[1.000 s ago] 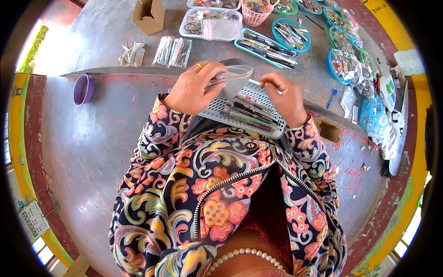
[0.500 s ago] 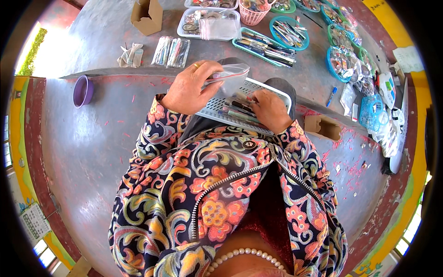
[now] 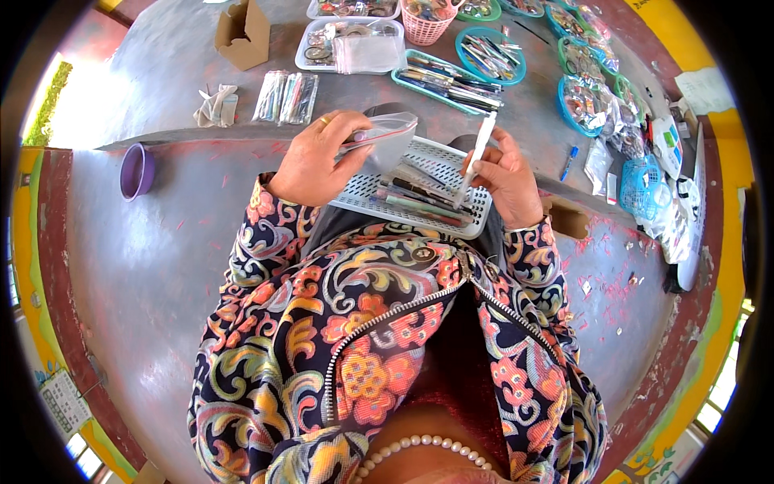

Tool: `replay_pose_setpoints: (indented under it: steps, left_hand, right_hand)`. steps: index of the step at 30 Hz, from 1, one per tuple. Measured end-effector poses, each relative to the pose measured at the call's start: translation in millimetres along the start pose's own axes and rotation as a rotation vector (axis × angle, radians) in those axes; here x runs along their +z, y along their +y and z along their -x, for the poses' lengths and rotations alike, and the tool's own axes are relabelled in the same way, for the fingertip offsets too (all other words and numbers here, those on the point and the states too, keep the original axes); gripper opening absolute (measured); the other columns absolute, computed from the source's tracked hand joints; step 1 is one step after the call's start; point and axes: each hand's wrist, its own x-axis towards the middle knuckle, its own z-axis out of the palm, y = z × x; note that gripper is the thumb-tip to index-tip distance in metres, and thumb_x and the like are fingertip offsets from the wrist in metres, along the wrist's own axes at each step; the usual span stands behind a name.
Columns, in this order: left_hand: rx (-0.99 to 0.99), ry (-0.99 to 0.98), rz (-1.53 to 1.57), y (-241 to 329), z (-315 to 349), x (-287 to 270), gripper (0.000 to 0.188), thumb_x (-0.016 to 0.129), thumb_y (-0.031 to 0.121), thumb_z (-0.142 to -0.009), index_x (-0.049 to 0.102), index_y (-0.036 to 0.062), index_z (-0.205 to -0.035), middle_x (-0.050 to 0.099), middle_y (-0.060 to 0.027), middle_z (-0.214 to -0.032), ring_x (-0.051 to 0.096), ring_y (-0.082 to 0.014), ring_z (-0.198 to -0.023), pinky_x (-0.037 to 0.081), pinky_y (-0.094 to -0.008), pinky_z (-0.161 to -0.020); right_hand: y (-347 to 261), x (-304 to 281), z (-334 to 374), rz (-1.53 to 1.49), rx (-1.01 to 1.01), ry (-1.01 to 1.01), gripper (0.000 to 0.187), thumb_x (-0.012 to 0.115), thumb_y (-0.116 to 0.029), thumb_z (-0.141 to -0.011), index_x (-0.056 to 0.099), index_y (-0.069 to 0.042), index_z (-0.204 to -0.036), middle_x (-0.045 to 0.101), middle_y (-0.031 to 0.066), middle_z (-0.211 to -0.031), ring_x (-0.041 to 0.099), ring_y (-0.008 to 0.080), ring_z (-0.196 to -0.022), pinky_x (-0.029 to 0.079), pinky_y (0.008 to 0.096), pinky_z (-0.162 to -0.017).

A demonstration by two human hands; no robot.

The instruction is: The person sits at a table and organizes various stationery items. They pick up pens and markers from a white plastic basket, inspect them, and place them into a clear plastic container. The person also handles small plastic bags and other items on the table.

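Note:
On my lap rests a white perforated plastic basket (image 3: 363, 198) with several pens (image 3: 423, 194) lying loose in it. My left hand (image 3: 322, 157) pinches a clear zip-lock bag (image 3: 393, 139) with a red seal line, held up over the basket's left side. Between the thumb and fingers of my right hand (image 3: 509, 179) is a white pen (image 3: 481, 149), raised above the basket's right end and tilted, its upper end pointing away from me. What the bag holds, if anything, I cannot make out.
Ahead on the raised ledge lie bundled pens in bags (image 3: 286, 98), a crumpled cloth (image 3: 216, 106), a cardboard box (image 3: 243, 36), a teal tray of pens (image 3: 443, 83) and a blue round basket (image 3: 490, 56). A purple bucket (image 3: 137, 172) stands left; another cardboard box (image 3: 569, 219) sits right.
My right hand has lifted out of the basket, up and to the right, with a white pen in it. The left hand still holds the bag; the whole view has shifted slightly.

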Motion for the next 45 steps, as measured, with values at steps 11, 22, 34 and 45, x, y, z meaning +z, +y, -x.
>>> replay_pose_setpoints:
  steps: [11,22,34,45]
  left_hand:
    - [-0.043,-0.012,-0.022,0.6,1.1,0.1,0.029,0.065,0.006,-0.082,0.055,0.0037,-0.11,0.06,-0.0132,-0.108,0.06,-0.0276,-0.093,0.05,-0.0336,-0.078]
    - [0.023,0.017,-0.039,2.0,-2.3,0.7,0.029,0.064,0.004,-0.081,0.054,0.0016,-0.108,0.059,-0.015,-0.098,0.06,-0.0297,-0.082,0.05,-0.0357,-0.071]
    - [0.009,-0.011,-0.018,-1.0,0.8,0.5,0.029,0.066,0.003,-0.08,0.055,0.0018,-0.107,0.06,-0.0149,-0.107,0.06,-0.0312,-0.092,0.05,-0.0351,-0.078]
    - [-0.013,-0.028,0.004,3.5,-0.1,-0.8,0.029,0.066,0.003,-0.08,0.054,0.0003,-0.106,0.06,-0.0153,-0.101,0.061,-0.0302,-0.085,0.049,-0.0358,-0.075]
  right_hand:
    - [22.5,-14.8,-5.6,-0.803,-0.117,0.161,0.041,0.054,0.005,-0.086,0.042,-0.008,-0.124,0.062,0.0186,-0.091,0.066,0.0312,-0.089,0.059,0.0238,-0.062]
    - [32.0,-19.3,-9.1,-0.826,-0.095,0.205,0.019,0.054,-0.002,-0.09,0.05,-0.005,-0.109,0.063,0.0116,-0.086,0.067,0.0248,-0.082,0.056,0.0208,-0.056]
    - [-1.5,4.1,-12.8,-0.547,-0.313,0.182,0.013,0.051,-0.012,-0.095,0.051,-0.007,-0.107,0.064,0.0096,-0.089,0.066,0.0214,-0.082,0.055,0.0245,-0.064]
    - [-71.0,92.0,-13.9,0.3,-0.828,0.042,0.027,0.062,-0.004,-0.088,0.051,-0.002,-0.112,0.063,0.0096,-0.091,0.062,0.0124,-0.079,0.052,0.0228,-0.068]
